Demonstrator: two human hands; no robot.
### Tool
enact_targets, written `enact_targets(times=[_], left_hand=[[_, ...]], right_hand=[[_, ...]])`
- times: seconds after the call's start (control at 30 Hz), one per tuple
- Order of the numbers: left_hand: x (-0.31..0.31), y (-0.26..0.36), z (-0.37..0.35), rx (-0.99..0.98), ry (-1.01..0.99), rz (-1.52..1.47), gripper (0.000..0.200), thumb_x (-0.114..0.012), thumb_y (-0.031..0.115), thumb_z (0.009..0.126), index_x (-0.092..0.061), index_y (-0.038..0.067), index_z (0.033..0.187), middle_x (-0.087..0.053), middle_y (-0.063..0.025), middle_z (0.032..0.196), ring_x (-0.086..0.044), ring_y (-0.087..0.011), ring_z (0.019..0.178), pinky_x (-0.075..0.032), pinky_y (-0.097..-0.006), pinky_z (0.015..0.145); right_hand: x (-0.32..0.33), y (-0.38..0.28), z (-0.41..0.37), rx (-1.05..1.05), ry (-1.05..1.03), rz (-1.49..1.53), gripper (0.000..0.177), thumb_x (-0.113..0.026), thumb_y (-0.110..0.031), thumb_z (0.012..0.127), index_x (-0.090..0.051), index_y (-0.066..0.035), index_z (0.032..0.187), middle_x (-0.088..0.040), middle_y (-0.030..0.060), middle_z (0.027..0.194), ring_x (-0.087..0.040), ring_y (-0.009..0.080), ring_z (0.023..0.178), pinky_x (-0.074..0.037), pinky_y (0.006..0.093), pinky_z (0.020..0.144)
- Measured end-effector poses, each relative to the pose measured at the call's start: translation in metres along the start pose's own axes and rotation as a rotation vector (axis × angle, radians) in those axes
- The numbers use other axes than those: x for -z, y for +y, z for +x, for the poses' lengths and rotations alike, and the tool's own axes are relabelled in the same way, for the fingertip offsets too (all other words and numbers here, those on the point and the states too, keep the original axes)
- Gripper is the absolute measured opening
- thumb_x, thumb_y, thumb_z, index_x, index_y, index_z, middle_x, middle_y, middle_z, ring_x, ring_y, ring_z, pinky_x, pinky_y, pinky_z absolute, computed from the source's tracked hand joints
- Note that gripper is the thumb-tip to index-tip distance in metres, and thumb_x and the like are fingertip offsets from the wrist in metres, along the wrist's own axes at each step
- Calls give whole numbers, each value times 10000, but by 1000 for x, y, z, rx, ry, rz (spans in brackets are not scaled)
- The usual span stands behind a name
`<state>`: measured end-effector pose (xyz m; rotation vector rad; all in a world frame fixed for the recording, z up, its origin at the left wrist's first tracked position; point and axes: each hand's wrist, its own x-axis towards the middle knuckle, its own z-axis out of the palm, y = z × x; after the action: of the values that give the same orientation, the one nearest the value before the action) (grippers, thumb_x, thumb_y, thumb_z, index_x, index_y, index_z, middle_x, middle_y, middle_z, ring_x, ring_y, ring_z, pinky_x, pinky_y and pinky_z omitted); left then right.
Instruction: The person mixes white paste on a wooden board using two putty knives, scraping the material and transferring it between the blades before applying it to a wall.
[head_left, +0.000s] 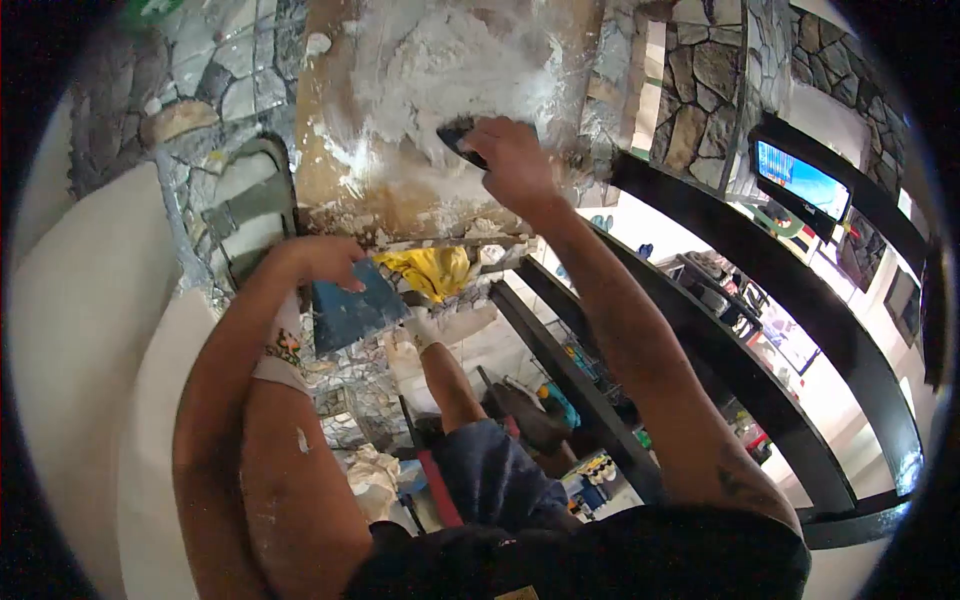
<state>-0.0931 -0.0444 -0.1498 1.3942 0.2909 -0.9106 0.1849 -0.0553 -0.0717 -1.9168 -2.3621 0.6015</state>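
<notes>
- I am closing my right hand (512,160) around a dark flat-bladed trowel (460,138), with my fingers wrapped over its top and its blade lying against the wall.
- The trowel is sitting at the lower right edge of the rough white plaster patch (440,70). The bulk of that patch is lying up and to the left of my right hand.
- The trowel's long axis is running roughly left to right, tipped slightly down towards my wrist.
- I am gripping a blue-grey square metal plate (355,312) in my left hand (320,258). My fingers are curled over its upper left corner, and the plate is hanging down and to the right of them.
- The plate is well below the patch and apart from the trowel, with a bare brown strip of wall (335,185) between them.
- My right hand is the nearer one to the plaster; my left is being held low, near my chest.
- A crumpled yellow cloth (435,270) is lying just to the right of the plate, under the patch.
- Grey irregular stone cladding (200,90) is flanking the patch, and a black curved railing (760,330) is sweeping past on my right.
</notes>
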Motion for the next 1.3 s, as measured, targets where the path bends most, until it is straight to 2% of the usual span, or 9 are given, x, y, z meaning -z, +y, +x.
enact_targets(times=[0.2, 0.33, 0.5, 0.67, 0.83, 0.97, 1.07, 1.13, 1.3], left_hand=[[1, 11, -5, 1, 37, 140, 436, -679, 295, 717, -590, -30, 992, -633, -152, 913, -606, -259, 839, -460, -363, 722], [-2, -8, -1, -32, 151, 48, 466, -686, 301, 712, -584, -30, 1023, -633, -163, 908, -611, -280, 837, -468, -368, 731], [-2, -3, 6, 4, 31, 103, 481, -689, 316, 711, -586, -28, 1031, -632, -175, 899, -612, -284, 835, -473, -379, 725], [-2, 5, -6, 18, 84, 112, 468, -690, 339, 712, -591, -35, 975, -620, -186, 891, -602, -301, 834, -467, -393, 719], [-2, -7, 7, -44, 61, 130, 491, -690, 343, 707, -588, -39, 998, -616, -187, 896, -598, -318, 838, -469, -383, 750], [-3, -1, 2, -81, 88, 180, 496, -685, 351, 712, -590, -43, 997, -620, -188, 906, -601, -309, 851, -469, -384, 758], [1, 8, 0, 11, 30, 173, 467, -686, 336, 715, -602, -34, 988, -627, -184, 905, -607, -301, 843, -470, -387, 753], [6, 7, 1, 37, 1, 126, 465, -690, 345, 710, -606, -20, 985, -632, -172, 892, -609, -288, 822, -477, -389, 732], [-1, -5, 9, -36, 3, 22, 379, -694, 271, 722, -619, 23, 999, -638, -159, 918, -613, -278, 815, -475, -391, 732]], right_hand=[[18, 3, 24, 32, 123, 44, 297, -535, 53, 565, -614, -40, 836, -590, 126, 835, -552, 334, 820, -442, 412, 749], [9, -8, 12, -155, -104, 67, 290, -523, 65, 572, -616, -59, 817, -583, 109, 871, -541, 322, 849, -441, 408, 752], [3, 6, 30, -71, 104, 55, 284, -527, 74, 571, -638, -74, 787, -612, 93, 851, -558, 301, 862, -443, 399, 772], [42, -5, 39, -253, -291, 56, 322, -547, 50, 573, -653, -96, 841, -628, 93, 944, -571, 281, 939, -463, 392, 825], [-1, -1, 22, 72, 104, -88, 320, -550, 21, 573, -657, -102, 849, -630, 115, 906, -606, 301, 811, -506, 371, 721], [46, 2, 46, -117, -234, 136, 310, -546, 31, 578, -652, -73, 850, -619, 135, 869, -598, 309, 818, -489, 391, 736], [20, 0, 54, -23, 141, 102, 290, -545, 31, 588, -654, -76, 835, -616, 133, 854, -592, 310, 819, -478, 396, 738], [-5, -3, 31, 58, 141, -23, 251, -554, 26, 591, -653, -81, 795, -617, 122, 840, -582, 300, 827, -463, 378, 749], [38, 8, 68, -82, -219, -21, 222, -550, 18, 595, -649, -91, 761, -611, 106, 832, -585, 292, 782, -451, 394, 756]])
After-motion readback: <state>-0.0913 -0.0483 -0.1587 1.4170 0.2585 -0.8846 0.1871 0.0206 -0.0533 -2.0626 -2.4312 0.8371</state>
